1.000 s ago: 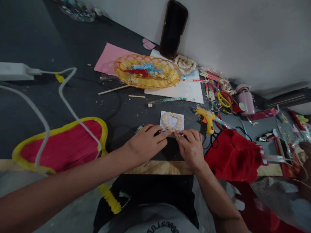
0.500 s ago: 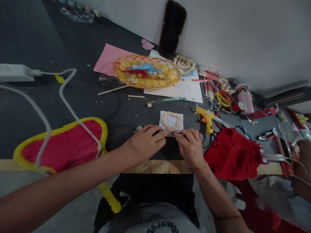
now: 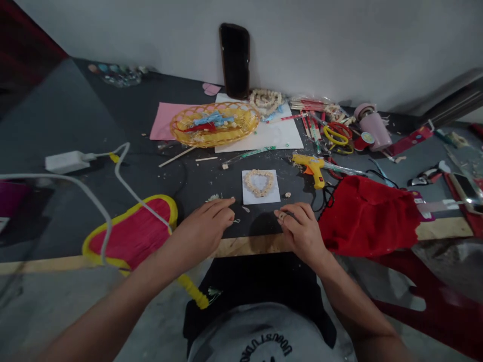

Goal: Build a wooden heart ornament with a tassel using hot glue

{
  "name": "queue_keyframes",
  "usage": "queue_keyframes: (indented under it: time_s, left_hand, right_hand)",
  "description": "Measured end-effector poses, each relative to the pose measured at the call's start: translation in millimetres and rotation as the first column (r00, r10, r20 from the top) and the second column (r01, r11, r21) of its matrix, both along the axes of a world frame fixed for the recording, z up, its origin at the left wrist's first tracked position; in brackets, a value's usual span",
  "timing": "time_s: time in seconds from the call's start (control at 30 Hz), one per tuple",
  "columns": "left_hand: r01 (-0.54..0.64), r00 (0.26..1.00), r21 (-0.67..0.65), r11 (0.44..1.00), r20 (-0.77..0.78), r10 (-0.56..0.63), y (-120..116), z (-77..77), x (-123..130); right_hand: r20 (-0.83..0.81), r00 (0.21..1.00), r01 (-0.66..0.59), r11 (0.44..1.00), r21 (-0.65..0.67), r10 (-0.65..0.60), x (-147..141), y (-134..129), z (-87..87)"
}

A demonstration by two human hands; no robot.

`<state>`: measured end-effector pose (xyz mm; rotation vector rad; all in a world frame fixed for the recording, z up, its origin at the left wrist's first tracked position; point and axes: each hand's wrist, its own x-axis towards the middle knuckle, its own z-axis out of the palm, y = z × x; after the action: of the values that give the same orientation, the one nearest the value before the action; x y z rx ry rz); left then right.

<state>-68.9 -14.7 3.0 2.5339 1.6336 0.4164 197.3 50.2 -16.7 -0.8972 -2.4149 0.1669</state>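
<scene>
Cannot make out any grip in left hand or right hand, loosely curled, with undersides hidden. Shows pale, knobbly heart outline on white paper, near front edge of bench.

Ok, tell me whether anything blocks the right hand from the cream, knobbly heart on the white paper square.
Nothing visible stands between the right hand and the heart; a small cream lump lies right of the paper square, off that path.

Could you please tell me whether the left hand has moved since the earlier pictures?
Yes; judged against the yellow glue gun, the left hand has moved farther left and is now apart from the white card.
</scene>
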Motion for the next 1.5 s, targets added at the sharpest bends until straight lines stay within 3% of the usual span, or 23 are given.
queue_keyframes:
  time_s: [0.17,0.33,0.5,0.67,0.83,1.03,1.5]
  left_hand:
    - [-0.027,0.998,0.014,1.000,0.060,0.026,-18,12.9,23]
    - [-0.078,0.991,-0.099,0.992,0.102,0.088,-24,13.1,43]
    - [-0.218,0.971,-0.187,0.958,0.058,0.232,-4,7.4,34]
    - [-0.279,0.954,-0.240,0.930,0.036,0.296,26,0.9,24]
    - [-0.263,0.960,-0.219,0.940,0.035,0.277,35,-5.6,21]
    - [-0.147,0.986,-0.212,0.966,0.044,0.160,28,-10.1,20]
    - [-0.064,0.998,-0.190,0.980,-0.041,0.057,25,-17.9,20]
  right_hand:
    - [-0.096,0.995,-0.024,0.998,-0.058,0.018,8,-14,-16.3]
    - [-0.154,0.988,-0.016,0.998,-0.061,0.007,7,-12,-27.3]
    - [-0.048,0.998,-0.042,0.997,-0.072,0.039,8,-11,-29.0]
    - [-0.025,0.999,-0.040,0.997,-0.059,0.039,7,-10,-31.0]
    - [0.037,0.999,-0.033,0.998,-0.056,0.035,5,2,-28.5]
    - [0.212,0.977,-0.028,0.998,-0.056,0.039,-1,19,-16.7]
    - [0.340,0.939,0.090,0.991,-0.096,-0.052,5,19,-9.5]
